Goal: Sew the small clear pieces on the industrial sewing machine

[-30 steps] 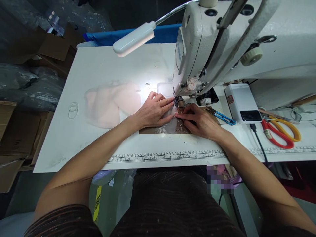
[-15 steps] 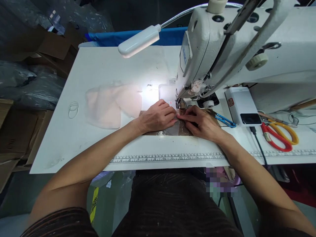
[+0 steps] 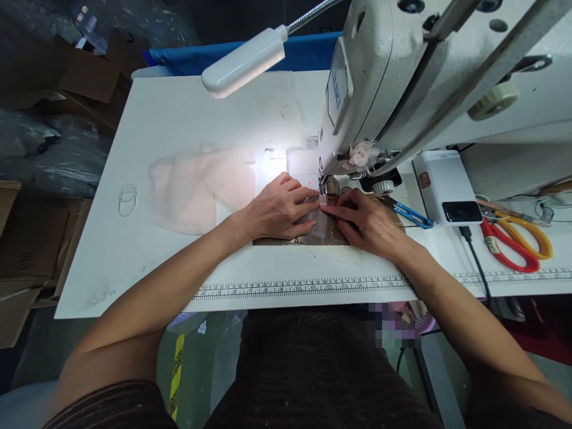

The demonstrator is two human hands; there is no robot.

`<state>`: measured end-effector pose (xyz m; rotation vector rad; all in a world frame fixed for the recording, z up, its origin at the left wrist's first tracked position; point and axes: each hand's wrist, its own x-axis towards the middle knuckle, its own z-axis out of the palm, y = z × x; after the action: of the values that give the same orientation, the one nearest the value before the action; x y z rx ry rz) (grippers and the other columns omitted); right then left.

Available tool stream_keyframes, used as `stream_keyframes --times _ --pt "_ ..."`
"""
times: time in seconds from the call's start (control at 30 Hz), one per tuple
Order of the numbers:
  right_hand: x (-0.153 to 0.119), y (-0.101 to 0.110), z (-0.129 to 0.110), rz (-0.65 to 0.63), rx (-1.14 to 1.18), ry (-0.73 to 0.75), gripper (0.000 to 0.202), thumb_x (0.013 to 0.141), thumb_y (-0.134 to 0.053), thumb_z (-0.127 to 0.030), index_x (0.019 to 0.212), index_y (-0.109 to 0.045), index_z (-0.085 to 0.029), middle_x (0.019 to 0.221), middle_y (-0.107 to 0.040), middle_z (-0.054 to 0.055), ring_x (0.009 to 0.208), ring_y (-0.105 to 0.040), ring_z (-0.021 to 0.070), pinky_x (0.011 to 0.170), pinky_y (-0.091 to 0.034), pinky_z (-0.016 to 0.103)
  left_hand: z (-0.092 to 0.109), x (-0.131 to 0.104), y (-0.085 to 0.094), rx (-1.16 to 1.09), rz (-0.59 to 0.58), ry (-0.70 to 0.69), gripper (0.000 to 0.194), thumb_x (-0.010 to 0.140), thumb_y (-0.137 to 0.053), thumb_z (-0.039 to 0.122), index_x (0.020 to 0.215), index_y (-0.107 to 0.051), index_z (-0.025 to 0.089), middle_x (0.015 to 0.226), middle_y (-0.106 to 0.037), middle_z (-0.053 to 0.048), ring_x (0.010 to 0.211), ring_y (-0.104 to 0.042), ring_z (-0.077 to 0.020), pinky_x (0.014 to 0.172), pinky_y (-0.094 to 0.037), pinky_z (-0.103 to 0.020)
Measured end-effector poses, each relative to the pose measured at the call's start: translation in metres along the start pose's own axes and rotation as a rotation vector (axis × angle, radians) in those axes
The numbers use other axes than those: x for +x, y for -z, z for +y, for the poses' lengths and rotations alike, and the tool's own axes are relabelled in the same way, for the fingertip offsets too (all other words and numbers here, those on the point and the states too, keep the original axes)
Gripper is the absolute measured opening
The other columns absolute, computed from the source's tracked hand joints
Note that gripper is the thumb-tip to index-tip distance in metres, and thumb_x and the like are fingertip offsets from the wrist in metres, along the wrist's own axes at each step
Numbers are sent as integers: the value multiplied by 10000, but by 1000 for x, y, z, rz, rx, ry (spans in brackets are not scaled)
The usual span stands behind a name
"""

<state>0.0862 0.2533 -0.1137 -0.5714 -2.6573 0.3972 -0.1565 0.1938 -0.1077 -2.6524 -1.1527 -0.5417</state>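
A thin, see-through whitish piece of fabric (image 3: 318, 227) lies under my hands in front of the sewing machine's presser foot (image 3: 322, 183). My left hand (image 3: 281, 208) rests flat on it, fingers spread and pointing right, with the fingertips just before the foot. From the other side my right hand (image 3: 369, 223) pinches the fabric's edge between index finger and thumb, close to the left fingertips; its other fingers are curled under. Brown material (image 3: 337, 232) shows beneath the fabric and both hands. The needle point is hard to make out.
The sewing machine (image 3: 361, 77) rises at the right, with a lamp (image 3: 243, 62) beside it. A blue-handled cutter (image 3: 409, 213), a white power bank (image 3: 447, 185) and red-and-yellow scissors (image 3: 513, 241) lie to the right. Sheer pinkish fabric (image 3: 201, 187) and pale rings (image 3: 128, 199) lie left.
My left hand's fingers have spread and flattened more over the fabric. My right hand stays at almost the same spot. The view has tilted slightly, with the machine looking larger.
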Motion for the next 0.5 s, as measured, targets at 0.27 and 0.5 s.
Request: stream_keyframes --times 0.27,0.5 --pt "0 -5 2 19 45 -12 388 973 -469 -218 1312 -656 -194 967 -562 111 830 -594 231 795 -560 412 -3 1 -1 9 -50 74 291 968 -510 357 1116 -692 186 1216 -696 -99 863 -603 -221 808 -430 -426" --pt "2 4 12 38 318 -194 366 946 -509 -248 1259 -692 -201 914 -619 73 776 -612 198 744 -520 347 -11 4 20 -166 -103 172 295 974 -534 395 1133 -678 193 1178 -681 -108 971 -626 -226 857 -484 -405"
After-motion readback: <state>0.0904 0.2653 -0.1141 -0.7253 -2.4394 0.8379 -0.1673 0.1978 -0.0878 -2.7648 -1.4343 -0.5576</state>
